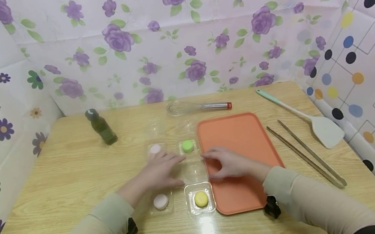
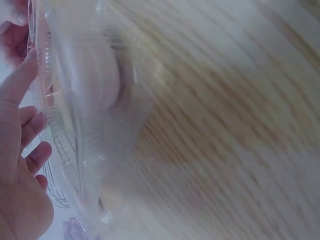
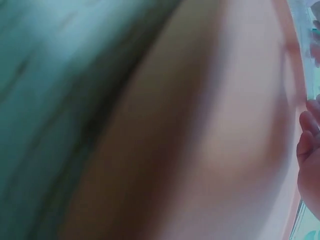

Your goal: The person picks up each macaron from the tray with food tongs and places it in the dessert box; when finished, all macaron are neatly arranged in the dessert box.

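Two clear plastic boxes stand in a column beside an orange tray (image 1: 236, 134). The front box (image 1: 190, 210) holds a yellow macaron (image 1: 201, 199), its clear lid (image 1: 194, 172) folded back; a green macaron (image 1: 187, 145) sits in the one behind. My left hand (image 1: 162, 171) is at the lid's left side, fingers loosely bent, in front of a pale pink macaron (image 1: 155, 149). Another pale macaron (image 1: 161, 202) lies nearer me, seen through clear plastic in the left wrist view (image 2: 95, 75). Over the tray's left edge, my right hand (image 1: 228, 162) has its fingertips by the lid's right side.
A dark green bottle (image 1: 101, 127) lies at the back left. Behind the boxes is a whisk (image 1: 200, 106) with a red-tipped handle. To the tray's right lie metal tongs (image 1: 308, 154) and a white spatula (image 1: 326, 129). Patterned sheets (image 1: 171, 51) enclose the table's back and sides.
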Action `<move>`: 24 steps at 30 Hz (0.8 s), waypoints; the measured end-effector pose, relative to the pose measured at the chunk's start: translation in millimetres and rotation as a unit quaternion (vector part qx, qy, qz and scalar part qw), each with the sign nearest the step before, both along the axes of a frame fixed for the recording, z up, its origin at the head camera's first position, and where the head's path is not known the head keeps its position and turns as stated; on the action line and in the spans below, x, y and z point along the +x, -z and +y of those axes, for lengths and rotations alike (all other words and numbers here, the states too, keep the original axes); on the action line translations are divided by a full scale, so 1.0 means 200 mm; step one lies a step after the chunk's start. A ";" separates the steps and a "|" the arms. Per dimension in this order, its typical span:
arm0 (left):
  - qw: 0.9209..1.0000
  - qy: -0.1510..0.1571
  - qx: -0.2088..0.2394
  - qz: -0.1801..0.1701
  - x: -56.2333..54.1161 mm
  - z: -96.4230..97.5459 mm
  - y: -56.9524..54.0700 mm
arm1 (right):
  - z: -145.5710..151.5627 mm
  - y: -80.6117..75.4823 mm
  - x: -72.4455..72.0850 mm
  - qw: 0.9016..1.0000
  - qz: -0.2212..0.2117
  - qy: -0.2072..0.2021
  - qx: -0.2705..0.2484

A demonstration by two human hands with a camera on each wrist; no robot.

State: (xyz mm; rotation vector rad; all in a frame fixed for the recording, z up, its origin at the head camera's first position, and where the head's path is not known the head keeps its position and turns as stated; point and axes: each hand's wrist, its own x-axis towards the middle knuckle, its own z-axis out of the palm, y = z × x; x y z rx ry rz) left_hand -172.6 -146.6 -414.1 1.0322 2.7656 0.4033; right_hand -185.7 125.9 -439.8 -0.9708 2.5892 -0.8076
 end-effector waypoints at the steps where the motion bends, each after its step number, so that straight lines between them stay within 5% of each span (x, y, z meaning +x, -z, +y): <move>1: 1.000 -0.004 0.001 -0.004 0.00 0.00 0.00 | 0.00 0.00 0.00 1.000 -0.007 0.001 0.000; 7: 1.000 -0.023 0.017 0.002 0.00 0.00 -0.03 | -0.01 -0.03 -0.01 0.999 -0.027 0.004 -0.046; 16: 0.998 -0.046 0.042 0.012 0.00 0.02 -0.06 | -0.01 -0.08 0.00 0.996 0.022 0.009 -0.085; 24: 0.995 -0.055 0.061 0.056 0.01 0.05 -0.06 | 0.00 -0.11 0.03 0.993 0.051 0.008 -0.106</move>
